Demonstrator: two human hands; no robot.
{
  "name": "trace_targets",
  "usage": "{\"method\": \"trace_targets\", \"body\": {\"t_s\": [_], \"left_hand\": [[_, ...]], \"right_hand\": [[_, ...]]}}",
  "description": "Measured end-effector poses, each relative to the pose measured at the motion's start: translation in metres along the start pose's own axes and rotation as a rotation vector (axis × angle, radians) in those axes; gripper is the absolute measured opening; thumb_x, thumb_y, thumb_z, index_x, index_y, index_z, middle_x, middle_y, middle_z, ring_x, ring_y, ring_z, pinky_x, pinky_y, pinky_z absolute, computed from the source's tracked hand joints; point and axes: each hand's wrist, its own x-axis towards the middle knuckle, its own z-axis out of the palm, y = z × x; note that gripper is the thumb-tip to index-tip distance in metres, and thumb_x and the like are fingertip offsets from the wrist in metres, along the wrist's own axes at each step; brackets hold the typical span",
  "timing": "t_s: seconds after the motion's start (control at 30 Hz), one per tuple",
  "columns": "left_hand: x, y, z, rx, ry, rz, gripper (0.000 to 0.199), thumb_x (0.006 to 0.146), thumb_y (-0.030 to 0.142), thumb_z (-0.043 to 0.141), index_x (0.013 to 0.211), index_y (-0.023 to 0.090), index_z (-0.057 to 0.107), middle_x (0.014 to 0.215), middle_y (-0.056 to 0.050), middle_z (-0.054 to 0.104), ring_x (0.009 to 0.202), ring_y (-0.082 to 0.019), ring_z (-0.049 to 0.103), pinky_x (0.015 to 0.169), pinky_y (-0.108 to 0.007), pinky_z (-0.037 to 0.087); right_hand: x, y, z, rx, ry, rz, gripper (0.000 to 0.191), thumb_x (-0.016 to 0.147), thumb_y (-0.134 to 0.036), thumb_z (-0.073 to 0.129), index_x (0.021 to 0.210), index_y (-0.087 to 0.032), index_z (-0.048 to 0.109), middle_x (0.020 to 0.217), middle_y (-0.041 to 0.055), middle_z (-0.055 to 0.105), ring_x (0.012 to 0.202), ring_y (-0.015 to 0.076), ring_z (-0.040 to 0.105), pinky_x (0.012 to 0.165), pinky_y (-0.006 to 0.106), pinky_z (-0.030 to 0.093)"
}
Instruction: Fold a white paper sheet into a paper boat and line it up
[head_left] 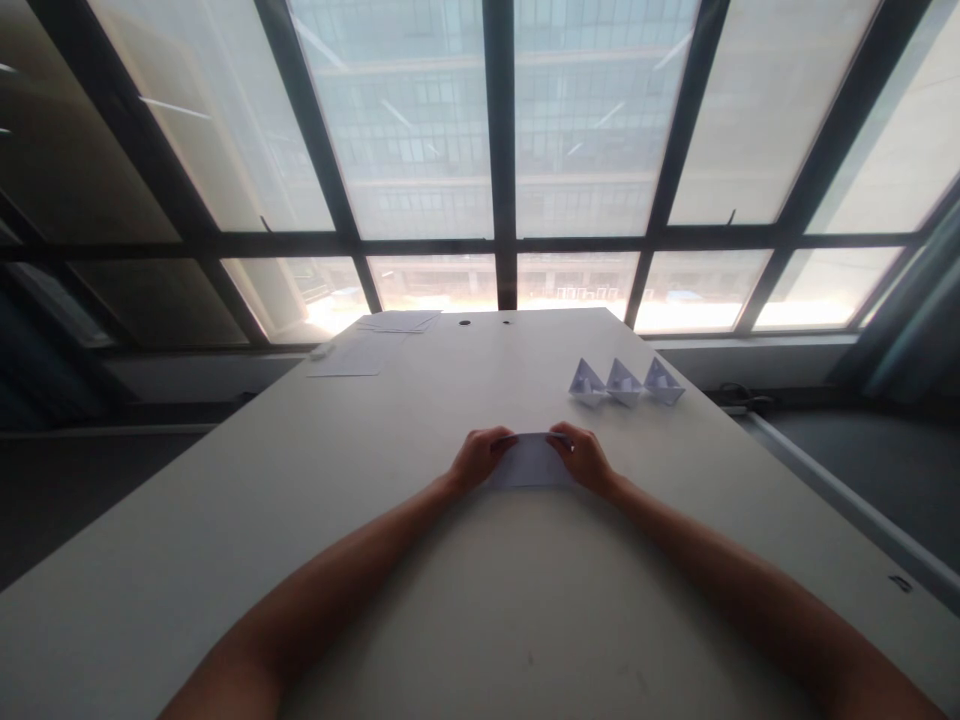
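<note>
A folded white paper [534, 462] is held between both hands over the middle of the white table. My left hand [484, 455] pinches its upper left corner, and my right hand [582, 455] pinches the upper right corner. The paper's far edge looks slightly raised. Beyond my right hand, three folded paper boats stand side by side: the left one [587, 384], the middle one [623, 384] and the right one [663, 382].
On the far left of the table [300, 470] lie a flat white sheet [346, 356] and further sheets [401, 321]. Two dark round spots mark the table's far end. Large framed windows rise behind it. A small dark item [900, 583] sits near the right edge.
</note>
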Motion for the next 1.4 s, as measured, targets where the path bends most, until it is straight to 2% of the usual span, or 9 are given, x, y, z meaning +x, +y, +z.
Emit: {"method": "trace_targets", "body": {"t_s": [0.23,0.33,0.43,0.57,0.67,0.77,0.9,1.0,1.4], "left_hand": [[0.001,-0.002,0.006,-0.283,0.109,-0.196,0.037,0.085,0.046,0.064,0.104,0.014,0.070,0.077,-0.003,0.069,0.063,-0.014,0.059,0.056,-0.023,0.048],[0.001,-0.009,0.007,-0.281,0.091,-0.181,0.039,0.086,0.037,0.064,0.119,0.017,0.064,0.096,-0.005,0.070,0.069,-0.014,0.062,0.061,-0.025,0.054],[0.000,-0.016,0.010,-0.070,0.091,-0.113,0.037,0.085,0.024,0.061,0.121,0.019,0.063,0.121,-0.009,0.064,0.086,-0.017,0.066,0.078,-0.033,0.058],[-0.005,-0.016,0.014,0.249,-0.104,0.048,0.038,0.089,0.020,0.056,0.125,0.021,0.064,0.142,-0.011,0.053,0.131,-0.026,0.050,0.112,-0.047,0.039],[-0.009,-0.009,0.014,0.348,-0.345,0.135,0.045,0.099,0.031,0.046,0.142,0.025,0.051,0.151,-0.008,0.047,0.143,-0.026,0.037,0.119,-0.049,0.026],[-0.011,-0.002,0.012,0.393,-0.463,0.166,0.055,0.102,0.043,0.038,0.154,0.025,0.033,0.159,-0.008,0.035,0.148,-0.026,0.028,0.120,-0.051,0.020],[-0.011,0.003,0.011,0.439,-0.506,0.162,0.064,0.103,0.053,0.030,0.159,0.024,0.019,0.163,-0.010,0.025,0.151,-0.026,0.020,0.121,-0.051,0.013],[-0.011,0.007,0.010,0.476,-0.530,0.134,0.071,0.102,0.061,0.024,0.160,0.021,0.014,0.164,-0.012,0.019,0.152,-0.025,0.016,0.122,-0.049,0.008],[-0.006,0.000,0.000,0.590,-0.577,-0.138,0.085,0.097,0.069,0.017,0.159,0.011,0.015,0.164,-0.018,0.007,0.153,-0.031,0.007,0.119,-0.061,0.005]], "right_hand": [[0.000,0.001,0.008,0.221,0.057,0.126,0.027,0.088,-0.040,0.053,0.108,-0.021,0.058,0.070,-0.0018,0.057,0.057,0.0147,0.052,0.054,0.024,0.045],[0.000,0.002,0.009,0.175,0.043,0.123,0.035,0.088,-0.034,0.051,0.120,-0.021,0.055,0.072,-0.0017,0.058,0.059,0.0158,0.052,0.057,0.025,0.046],[0.000,0.004,0.009,0.038,0.011,0.119,0.044,0.086,-0.028,0.051,0.130,-0.019,0.052,0.086,0.0026,0.065,0.067,0.0180,0.057,0.068,0.030,0.050],[-0.003,0.002,0.008,-0.183,-0.057,0.128,0.053,0.084,-0.021,0.055,0.136,-0.021,0.049,0.117,0.0098,0.065,0.097,0.0245,0.063,0.090,0.038,0.050],[-0.005,-0.003,0.007,-0.357,-0.079,0.078,0.050,0.084,-0.020,0.056,0.135,-0.018,0.053,0.130,0.0142,0.059,0.121,0.0294,0.053,0.105,0.043,0.043],[-0.007,-0.009,0.008,-0.414,-0.174,-0.028,0.048,0.089,-0.019,0.050,0.137,-0.016,0.054,0.143,0.0156,0.051,0.136,0.0285,0.041,0.115,0.044,0.033],[-0.008,-0.016,0.012,-0.355,-0.478,-0.157,0.058,0.099,-0.030,0.038,0.155,-0.015,0.032,0.160,0.0123,0.033,0.148,0.0238,0.026,0.122,0.045,0.018],[-0.008,-0.019,0.012,-0.385,-0.588,-0.121,0.066,0.102,-0.043,0.032,0.158,-0.010,0.020,0.163,0.0139,0.021,0.151,0.0246,0.017,0.123,0.048,0.011],[-0.007,-0.016,0.009,-0.536,-0.557,0.113,0.074,0.100,-0.052,0.029,0.155,-0.003,0.026,0.163,0.0175,0.019,0.152,0.0266,0.012,0.121,0.051,0.006]]}}
